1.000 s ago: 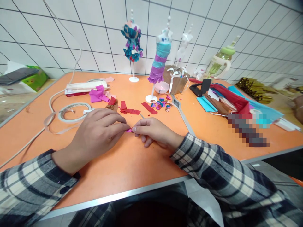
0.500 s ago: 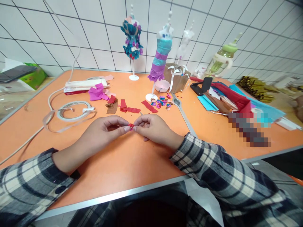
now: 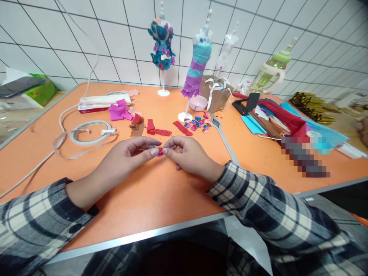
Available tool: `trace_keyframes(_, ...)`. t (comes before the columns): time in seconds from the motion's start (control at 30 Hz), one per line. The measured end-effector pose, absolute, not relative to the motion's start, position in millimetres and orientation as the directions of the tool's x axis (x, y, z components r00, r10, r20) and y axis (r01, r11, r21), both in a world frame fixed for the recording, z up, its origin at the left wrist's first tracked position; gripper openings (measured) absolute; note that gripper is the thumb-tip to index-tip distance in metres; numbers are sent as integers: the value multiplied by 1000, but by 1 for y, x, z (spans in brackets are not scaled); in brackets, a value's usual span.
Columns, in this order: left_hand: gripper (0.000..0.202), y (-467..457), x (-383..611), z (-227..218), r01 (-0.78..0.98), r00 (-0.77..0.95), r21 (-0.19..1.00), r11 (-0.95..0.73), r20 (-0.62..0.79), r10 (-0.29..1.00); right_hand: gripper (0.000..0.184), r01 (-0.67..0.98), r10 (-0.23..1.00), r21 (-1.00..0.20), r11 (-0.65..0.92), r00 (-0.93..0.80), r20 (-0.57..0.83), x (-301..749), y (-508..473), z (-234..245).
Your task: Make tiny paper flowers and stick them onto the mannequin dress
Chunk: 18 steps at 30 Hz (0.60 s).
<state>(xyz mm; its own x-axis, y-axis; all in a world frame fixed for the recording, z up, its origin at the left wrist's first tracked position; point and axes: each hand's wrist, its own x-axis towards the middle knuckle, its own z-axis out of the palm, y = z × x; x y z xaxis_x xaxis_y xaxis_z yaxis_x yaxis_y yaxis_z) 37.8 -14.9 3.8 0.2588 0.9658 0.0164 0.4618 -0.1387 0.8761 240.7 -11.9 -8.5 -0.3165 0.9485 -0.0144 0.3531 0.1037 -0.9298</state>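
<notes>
While left hand (image 3: 126, 154) and right hand (image 3: 190, 155) fingers pinch one red scrap (image 3: 160, 151), centre frame, I log: opposed pulling may tear it.

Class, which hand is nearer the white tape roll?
Left. The left hand sits just right of the tape roll; the right hand is farther right, both pinching a red scrap.

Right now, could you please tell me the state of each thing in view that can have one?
left hand, pinching the red scrap.
right hand, pinching the same red scrap.
red scrap, held between both hands' fingertips.
tape roll, lying flat, loose end unwound.
teal mannequin, upright, dressed.
blue-purple mannequin, upright, dressed.
white mannequin, upright, bare.
</notes>
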Motion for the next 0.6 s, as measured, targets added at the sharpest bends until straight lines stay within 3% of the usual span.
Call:
trace_keyframes(0.2, 39, -14, 39, -2, 503, 306, 857, -109, -59, 950, 11, 346, 934, -926, 153, -357, 21, 239, -15, -8)
trace_keyframes(0.43, 31, -11, 37, -5, 496, 393, 855, -154, -63, 917, 3, 448, 897, -819, 360, -406, 172, 240, -15, -7)
trace_keyframes(0.6, 36, -13, 40, 1, 528, 275, 840, -126, -28, 961, 5, 472, 902, -798, 374, -386, 195, 241, -14, -6)
